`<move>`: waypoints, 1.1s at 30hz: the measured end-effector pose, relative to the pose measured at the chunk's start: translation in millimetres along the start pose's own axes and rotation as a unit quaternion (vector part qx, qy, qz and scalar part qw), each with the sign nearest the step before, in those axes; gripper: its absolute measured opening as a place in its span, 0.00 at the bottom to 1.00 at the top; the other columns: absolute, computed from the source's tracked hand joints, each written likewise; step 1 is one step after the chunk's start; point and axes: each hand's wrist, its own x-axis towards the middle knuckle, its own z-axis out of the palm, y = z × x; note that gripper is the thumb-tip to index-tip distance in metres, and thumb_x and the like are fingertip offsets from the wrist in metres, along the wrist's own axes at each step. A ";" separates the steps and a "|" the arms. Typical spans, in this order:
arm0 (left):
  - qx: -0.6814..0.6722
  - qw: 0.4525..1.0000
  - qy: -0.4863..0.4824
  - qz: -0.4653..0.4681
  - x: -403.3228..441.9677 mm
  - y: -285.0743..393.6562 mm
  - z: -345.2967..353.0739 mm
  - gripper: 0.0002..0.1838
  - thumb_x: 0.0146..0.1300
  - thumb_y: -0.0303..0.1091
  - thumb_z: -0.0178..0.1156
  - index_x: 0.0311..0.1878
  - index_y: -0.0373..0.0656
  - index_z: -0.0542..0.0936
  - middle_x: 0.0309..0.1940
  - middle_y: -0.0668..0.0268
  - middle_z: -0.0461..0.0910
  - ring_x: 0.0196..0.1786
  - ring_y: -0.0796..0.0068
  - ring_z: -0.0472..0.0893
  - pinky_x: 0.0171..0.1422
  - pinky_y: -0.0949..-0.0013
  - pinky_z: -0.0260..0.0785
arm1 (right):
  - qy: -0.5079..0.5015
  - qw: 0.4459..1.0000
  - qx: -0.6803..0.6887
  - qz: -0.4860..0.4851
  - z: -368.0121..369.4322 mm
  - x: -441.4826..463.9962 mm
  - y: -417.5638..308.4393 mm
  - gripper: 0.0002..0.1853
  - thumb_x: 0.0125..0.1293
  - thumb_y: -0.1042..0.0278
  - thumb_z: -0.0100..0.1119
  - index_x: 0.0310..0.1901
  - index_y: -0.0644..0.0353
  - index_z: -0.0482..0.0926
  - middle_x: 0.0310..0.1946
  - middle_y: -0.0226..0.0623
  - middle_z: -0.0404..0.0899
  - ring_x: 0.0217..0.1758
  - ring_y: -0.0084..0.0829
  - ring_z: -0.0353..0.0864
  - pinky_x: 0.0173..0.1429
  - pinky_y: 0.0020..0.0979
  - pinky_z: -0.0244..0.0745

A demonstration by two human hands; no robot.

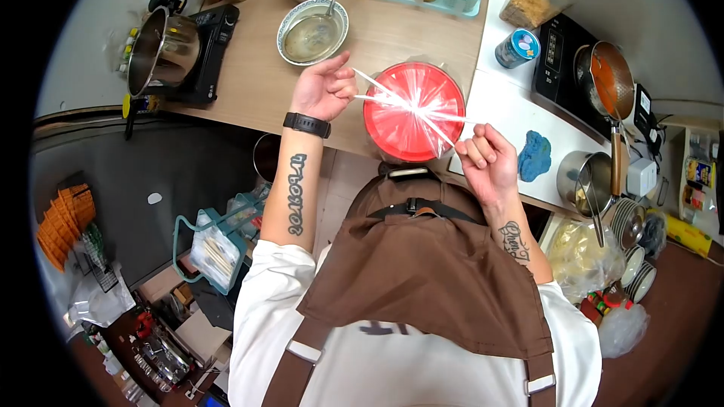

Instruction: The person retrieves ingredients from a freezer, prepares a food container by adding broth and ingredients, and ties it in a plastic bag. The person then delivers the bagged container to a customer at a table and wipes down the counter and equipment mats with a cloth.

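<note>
My left hand (326,92), fingers curled, appears to grasp the twisted ends of a clear plastic bag (415,108), judged light, soft and slippery, best pinched at those ends. The bagged, red-lidded container (407,136), seemingly stiff and probably weighty, best supported from beneath, stands between my hands at the near edge of the table (249,49). My right hand (489,162), just beyond its right side, pinches the opposite ends.
</note>
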 end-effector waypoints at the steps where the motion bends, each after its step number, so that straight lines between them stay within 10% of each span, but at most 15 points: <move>1: -0.010 1.000 0.011 -0.005 2.8 -0.6 -7.7 0.11 0.70 0.30 0.55 0.52 0.38 0.75 0.26 0.67 0.68 0.21 0.82 0.58 0.28 0.76 0.52 | 0.013 1.000 0.009 0.006 -4.8 -2.6 -0.2 0.12 0.77 0.68 0.40 0.35 0.60 0.71 0.11 0.19 0.53 0.15 0.19 0.52 0.44 0.28 0.65; 10: 0.038 0.998 0.028 0.033 19.4 4.2 -27.7 0.11 0.65 0.25 0.53 0.51 0.40 0.73 0.27 0.66 0.69 0.23 0.80 0.60 0.27 0.75 0.54 | 0.043 0.998 0.028 0.032 -28.6 5.8 -7.4 0.11 0.75 0.68 0.42 0.34 0.59 0.70 0.11 0.18 0.50 0.15 0.18 0.49 0.42 0.28 0.65; 14: 0.099 0.987 -0.003 0.130 -26.5 -17.5 24.2 0.16 0.64 0.25 0.53 0.56 0.40 0.71 0.29 0.63 0.72 0.27 0.77 0.68 0.32 0.74 0.66 | -0.013 1.000 0.022 0.016 4.2 -2.9 -19.5 0.12 0.74 0.72 0.42 0.48 0.67 0.75 0.44 0.39 0.81 0.34 0.30 0.83 0.57 0.37 0.75; 17: 0.293 0.942 -0.108 0.124 -47.3 -31.8 70.4 0.25 0.65 0.21 0.50 0.66 0.39 0.66 0.46 0.49 0.80 0.40 0.61 0.85 0.43 0.66 0.82 | -0.138 0.965 -0.221 0.003 36.5 11.1 -26.3 0.19 0.72 0.78 0.41 0.62 0.69 0.71 0.70 0.45 0.65 0.57 0.40 0.81 0.64 0.40 0.76; 20: 0.401 0.894 -0.199 0.033 -54.2 -56.2 115.0 0.31 0.65 0.16 0.48 0.73 0.40 0.60 0.57 0.44 0.77 0.47 0.55 0.86 0.41 0.68 0.85 | -0.143 0.936 -0.322 -0.008 60.6 30.0 1.6 0.24 0.71 0.84 0.39 0.68 0.70 0.66 0.73 0.44 0.61 0.64 0.37 0.76 0.61 0.38 0.78; 25: 0.614 0.773 -0.099 0.129 -51.9 -78.7 133.4 0.34 0.60 0.26 0.66 0.69 0.41 0.65 0.27 0.68 0.79 0.29 0.80 0.81 0.29 0.77 0.75 | -0.183 0.921 -0.339 -0.064 53.9 38.3 15.7 0.30 0.68 0.84 0.47 0.73 0.65 0.60 0.62 0.41 0.72 0.56 0.27 0.78 0.55 0.27 0.78; 28: 0.764 0.564 -0.041 0.310 -40.8 -82.5 122.6 0.30 0.58 0.27 0.68 0.63 0.40 0.68 0.26 0.68 0.79 0.27 0.84 0.78 0.29 0.77 0.70 | -0.157 0.877 -0.438 -0.117 60.2 37.6 18.1 0.33 0.64 0.87 0.44 0.73 0.69 0.57 0.61 0.41 0.73 0.61 0.28 0.77 0.62 0.30 0.75; 33: 0.732 0.652 -0.036 0.194 -33.8 -68.4 112.6 0.26 0.57 0.25 0.67 0.58 0.39 0.70 0.25 0.70 0.79 0.28 0.85 0.76 0.32 0.78 0.68 | -0.141 0.850 -0.487 -0.140 53.8 48.2 14.7 0.17 0.64 0.75 0.59 0.55 0.66 0.77 0.45 0.33 0.83 0.45 0.20 0.81 0.52 0.25 0.76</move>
